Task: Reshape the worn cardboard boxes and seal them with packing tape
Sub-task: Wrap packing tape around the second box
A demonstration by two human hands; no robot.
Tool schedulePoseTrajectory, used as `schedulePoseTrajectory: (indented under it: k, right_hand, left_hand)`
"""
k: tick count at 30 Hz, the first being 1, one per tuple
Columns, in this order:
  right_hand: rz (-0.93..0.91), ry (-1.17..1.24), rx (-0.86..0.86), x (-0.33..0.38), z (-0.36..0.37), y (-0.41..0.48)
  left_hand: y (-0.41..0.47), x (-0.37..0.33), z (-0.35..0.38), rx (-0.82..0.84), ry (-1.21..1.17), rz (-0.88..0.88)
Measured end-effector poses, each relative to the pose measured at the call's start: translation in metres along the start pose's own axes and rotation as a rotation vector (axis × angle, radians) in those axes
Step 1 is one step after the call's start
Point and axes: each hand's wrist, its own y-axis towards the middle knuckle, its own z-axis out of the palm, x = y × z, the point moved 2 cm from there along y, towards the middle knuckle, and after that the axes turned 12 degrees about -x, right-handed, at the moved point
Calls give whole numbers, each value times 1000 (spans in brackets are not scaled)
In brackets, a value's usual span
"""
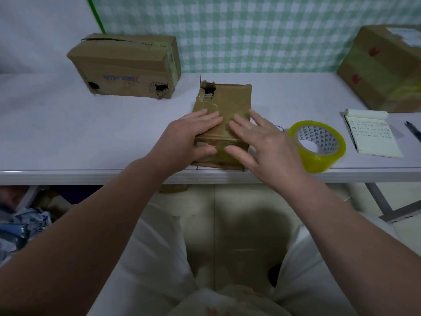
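Flat and open, gripping nothing, my left hand (193, 133) and right hand (262, 142) press the small taped box (227, 99); packing tape roll (317, 145) just right of it; holed box (123, 67) behind-left apparently awaits sealing.

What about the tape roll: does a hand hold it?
No, the left hand and right hand lie flat on the small box, beside the tape roll.

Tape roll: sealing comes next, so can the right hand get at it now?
Probably yes. The tape roll stands just beside the right hand, which has straight fingers over the small box and holds nothing; nothing sits between them.
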Motion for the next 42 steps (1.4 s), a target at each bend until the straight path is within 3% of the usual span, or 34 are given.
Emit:
schedulePoseTrajectory:
  k: [11, 22, 33, 42]
  right_hand:
    - [-125, -45, -68, -8, 13, -1]
    - [6, -9, -111, -10, -2, -8]
    - [-100, -104, -29, -4, 12, 2]
    - [-30, -85, -51, -15, -2, -6]
  left_hand:
    - [0, 3, 1, 2, 26, 33]
    - [0, 1, 1, -5, 22, 21]
    - [-2, 2, 2, -12, 14, 41]
    - [-3, -2, 0, -1, 16, 19]
